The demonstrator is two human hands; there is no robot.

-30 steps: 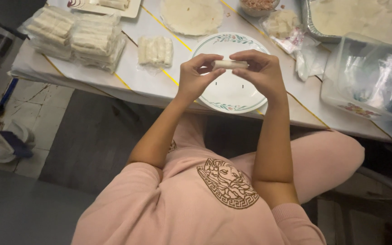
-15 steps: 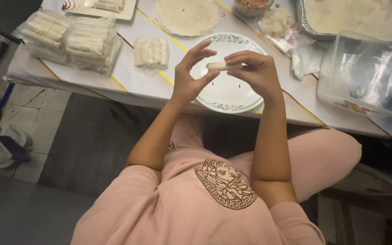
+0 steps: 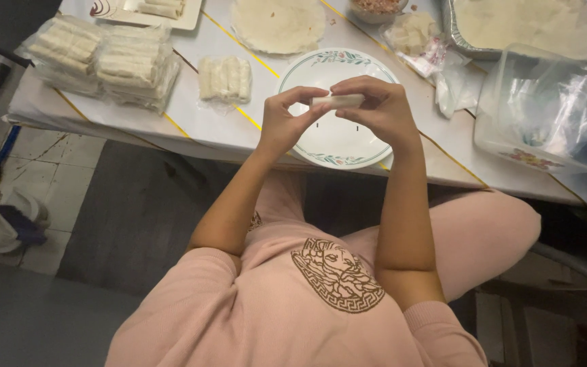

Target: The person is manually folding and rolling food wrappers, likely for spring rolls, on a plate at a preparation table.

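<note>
Both hands hold a small pale rolled wrapper (image 3: 338, 100) in the air above a white plate with a floral rim (image 3: 307, 68). My left hand (image 3: 287, 122) pinches the roll's left end with thumb and fingers. My right hand (image 3: 378, 110) grips its right end and covers part of it. The plate sits near the table's front edge, bare where it shows.
Bagged stacks of finished rolls (image 3: 103, 58) lie at the left, three loose rolls (image 3: 224, 78) beside the plate. A round flat wrapper (image 3: 278, 24), a foil tray (image 3: 531, 27), a small bowl of filling (image 3: 377, 7) and a clear plastic tub (image 3: 545, 115) are further back and right.
The hands keep the roll between them and have shifted its ends slightly; the fingers have closed tighter on it. The camera view has drifted a little.
</note>
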